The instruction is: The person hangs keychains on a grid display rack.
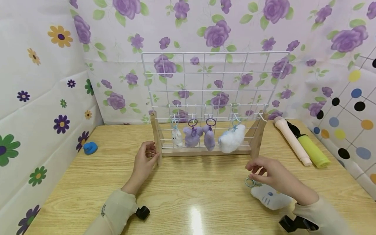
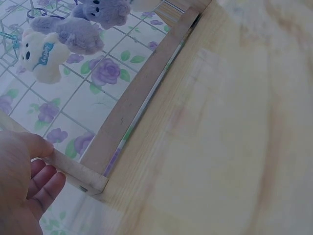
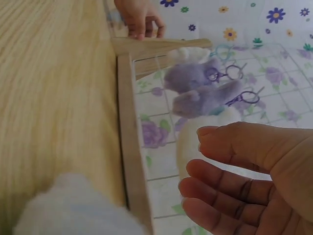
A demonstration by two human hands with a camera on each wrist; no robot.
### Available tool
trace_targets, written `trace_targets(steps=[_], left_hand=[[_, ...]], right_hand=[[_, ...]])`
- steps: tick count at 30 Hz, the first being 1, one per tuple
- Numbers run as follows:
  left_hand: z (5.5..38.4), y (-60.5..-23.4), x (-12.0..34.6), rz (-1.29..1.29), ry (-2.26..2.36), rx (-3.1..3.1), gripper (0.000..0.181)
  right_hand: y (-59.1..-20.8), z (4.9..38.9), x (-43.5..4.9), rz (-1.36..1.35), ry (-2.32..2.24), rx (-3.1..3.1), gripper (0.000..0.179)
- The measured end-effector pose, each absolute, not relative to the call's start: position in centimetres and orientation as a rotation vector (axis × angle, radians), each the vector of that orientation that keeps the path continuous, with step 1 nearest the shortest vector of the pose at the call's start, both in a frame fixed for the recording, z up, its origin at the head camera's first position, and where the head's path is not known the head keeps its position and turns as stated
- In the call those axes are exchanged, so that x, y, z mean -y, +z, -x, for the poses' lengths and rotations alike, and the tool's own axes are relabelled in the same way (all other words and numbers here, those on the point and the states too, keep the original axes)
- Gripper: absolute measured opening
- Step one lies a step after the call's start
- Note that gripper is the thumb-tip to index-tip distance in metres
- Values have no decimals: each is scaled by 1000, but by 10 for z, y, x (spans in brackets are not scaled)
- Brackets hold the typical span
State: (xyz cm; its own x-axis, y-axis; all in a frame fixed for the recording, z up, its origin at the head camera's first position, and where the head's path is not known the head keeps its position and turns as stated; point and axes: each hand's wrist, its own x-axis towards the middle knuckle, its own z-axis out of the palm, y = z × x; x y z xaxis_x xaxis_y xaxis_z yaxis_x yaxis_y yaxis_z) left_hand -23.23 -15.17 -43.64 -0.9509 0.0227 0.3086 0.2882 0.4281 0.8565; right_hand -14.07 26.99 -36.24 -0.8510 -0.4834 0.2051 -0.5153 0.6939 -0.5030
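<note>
A white wire-grid rack (image 1: 214,90) with a wooden stand (image 1: 205,151) stands at the back of the table. My left hand (image 1: 143,160) grips the stand's left leg, thumb on one side. Several plush keychains hang from the grid's hooks: a small white one (image 1: 177,138), two purple ones, (image 1: 192,137) the nearer to it, and a larger white one (image 1: 232,139). Another white plush keychain (image 1: 271,197) with a teal ring (image 1: 250,182) lies on the table at right. Just above it hovers my right hand (image 1: 273,174), fingers loosely bent and holding nothing.
On the table's right lie a pink tube-like item (image 1: 292,140) and a yellow-green one (image 1: 314,151) with a black part. A small blue duck (image 1: 90,148) sits at the left edge. Patterned cloth walls enclose the table (image 1: 182,192) at back and sides.
</note>
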Motion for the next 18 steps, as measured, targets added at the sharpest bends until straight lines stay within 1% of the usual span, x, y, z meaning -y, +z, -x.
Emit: trace_targets(steps=[10,18], left_hand=[[233,-438,153,296,-1534,2405,43],[232,-437,154,302,-1540,2408,43]], right_hand=[[-385,147,-278,-760,904,2958,17],[-400,151,-277,-730,798,2990,16]])
